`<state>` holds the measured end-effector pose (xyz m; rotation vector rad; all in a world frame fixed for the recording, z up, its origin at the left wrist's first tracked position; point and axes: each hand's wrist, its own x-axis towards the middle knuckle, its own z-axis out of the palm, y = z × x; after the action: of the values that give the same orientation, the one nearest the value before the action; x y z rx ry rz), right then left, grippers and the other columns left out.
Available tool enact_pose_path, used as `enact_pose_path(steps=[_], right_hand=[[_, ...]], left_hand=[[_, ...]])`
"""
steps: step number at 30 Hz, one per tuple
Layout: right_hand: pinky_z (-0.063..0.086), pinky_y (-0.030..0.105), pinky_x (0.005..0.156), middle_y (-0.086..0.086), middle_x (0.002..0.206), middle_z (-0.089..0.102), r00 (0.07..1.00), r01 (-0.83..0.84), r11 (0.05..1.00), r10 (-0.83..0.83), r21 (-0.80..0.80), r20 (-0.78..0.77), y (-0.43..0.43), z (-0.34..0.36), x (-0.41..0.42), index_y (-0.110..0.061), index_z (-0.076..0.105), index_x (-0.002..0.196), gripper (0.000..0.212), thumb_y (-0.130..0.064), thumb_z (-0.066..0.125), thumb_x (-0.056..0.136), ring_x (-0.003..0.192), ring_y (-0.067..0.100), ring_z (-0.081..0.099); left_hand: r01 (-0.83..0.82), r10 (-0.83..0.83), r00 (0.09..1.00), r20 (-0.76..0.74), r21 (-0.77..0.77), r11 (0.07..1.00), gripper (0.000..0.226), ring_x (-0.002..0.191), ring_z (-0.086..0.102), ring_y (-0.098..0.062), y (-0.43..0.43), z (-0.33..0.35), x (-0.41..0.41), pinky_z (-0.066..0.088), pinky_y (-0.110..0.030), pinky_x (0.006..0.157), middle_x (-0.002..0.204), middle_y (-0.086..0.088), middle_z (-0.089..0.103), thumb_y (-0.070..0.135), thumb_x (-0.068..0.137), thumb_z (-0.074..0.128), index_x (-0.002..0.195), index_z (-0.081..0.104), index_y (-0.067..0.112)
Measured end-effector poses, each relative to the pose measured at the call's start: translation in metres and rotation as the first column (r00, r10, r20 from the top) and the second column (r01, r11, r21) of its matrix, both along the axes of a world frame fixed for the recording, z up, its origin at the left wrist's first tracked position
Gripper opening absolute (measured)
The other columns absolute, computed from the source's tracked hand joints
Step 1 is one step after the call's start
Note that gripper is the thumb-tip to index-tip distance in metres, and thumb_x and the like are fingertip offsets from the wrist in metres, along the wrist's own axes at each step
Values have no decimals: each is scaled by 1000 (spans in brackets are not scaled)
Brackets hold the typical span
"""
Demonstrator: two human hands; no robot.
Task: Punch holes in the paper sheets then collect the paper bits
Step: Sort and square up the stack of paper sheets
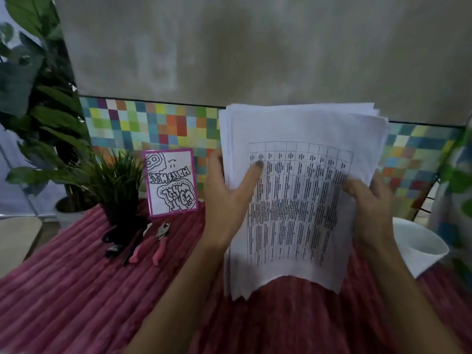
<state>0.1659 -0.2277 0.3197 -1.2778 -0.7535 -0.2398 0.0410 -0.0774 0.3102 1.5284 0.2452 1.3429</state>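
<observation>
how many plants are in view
3: a tall leafy plant far left, a small grassy plant by the framed card, and leaves at the right edge. The paper stack may hide more.

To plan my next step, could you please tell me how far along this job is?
Done: nothing; the stack of white printed paper sheets shows no holes. In hand: left hand and right hand grip that stack. Remaining: punching and collecting bits; pink-handled punch pliers lie on the pink ribbed cloth.

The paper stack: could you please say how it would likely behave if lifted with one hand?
Probably floppy: the paper stack curves and its lower edge bows though the left hand and right hand both grip it. Sheets likely slide apart, since the top edges fan unevenly.
</observation>
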Motion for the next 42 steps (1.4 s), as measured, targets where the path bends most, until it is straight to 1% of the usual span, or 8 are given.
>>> enact_pose_path(steps=[3,10,16,25,28,31,37,42], right_hand=[[41,4,54,-12,70,62,994,39,994,-49,-102,-94,0,-34,-1,-11,62,89,14,-1,52,88,62,-7,58],[47,22,61,-5,70,65,971,15,993,14,119,-240,-8,-58,17,-13,67,89,17,0,57,87,67,10,56],[41,13,49,-15,59,62,969,26,992,-55,-121,-242,-3,-80,7,-15,61,75,36,13,40,82,55,0,50],[37,17,47,-1,63,56,982,31,996,-47,-87,-186,3,-71,0,-22,63,79,39,10,42,86,56,5,46],[32,14,45,15,60,43,995,79,993,-84,-93,-46,2,-58,-8,-1,47,74,20,10,45,90,51,4,38],[34,24,52,33,75,44,995,93,989,-89,-114,38,-1,-53,-13,6,43,82,10,5,47,91,63,17,41],[43,18,65,0,84,60,994,15,989,-31,-147,-106,4,-80,-12,-22,58,92,36,10,41,88,73,2,52],[43,21,54,-6,75,58,978,7,992,-34,-130,-207,-2,-73,-10,-28,61,94,43,8,39,86,64,3,50]], left_hand=[[31,-36,991,-132,-41,999,36,102,66,-9,12,-34,6,56,-41,89,110,8,69,31,84,72,116,57,25],[134,-140,989,-41,-123,983,19,106,65,-11,19,-51,10,52,-28,87,111,4,69,17,95,57,114,61,20],[128,-152,980,-129,-177,976,29,106,66,-10,10,-76,15,54,-39,94,113,4,70,12,92,60,120,60,20],[14,-13,1000,-23,40,999,35,106,64,-13,3,-79,12,53,-33,88,114,2,66,5,94,57,127,48,9],[-55,51,998,31,132,990,24,89,67,-18,-2,-66,13,56,-38,73,98,1,65,5,95,54,111,45,19],[-111,100,993,62,216,970,32,100,65,-14,-10,-58,13,55,-30,82,110,2,62,6,95,52,123,39,14],[-133,134,991,-5,99,986,34,102,65,-12,-4,-89,15,55,-34,85,113,2,64,5,95,54,125,42,14],[-105,110,993,-47,108,989,16,91,65,-8,0,-84,18,54,-30,77,98,12,64,8,96,52,109,48,17]])
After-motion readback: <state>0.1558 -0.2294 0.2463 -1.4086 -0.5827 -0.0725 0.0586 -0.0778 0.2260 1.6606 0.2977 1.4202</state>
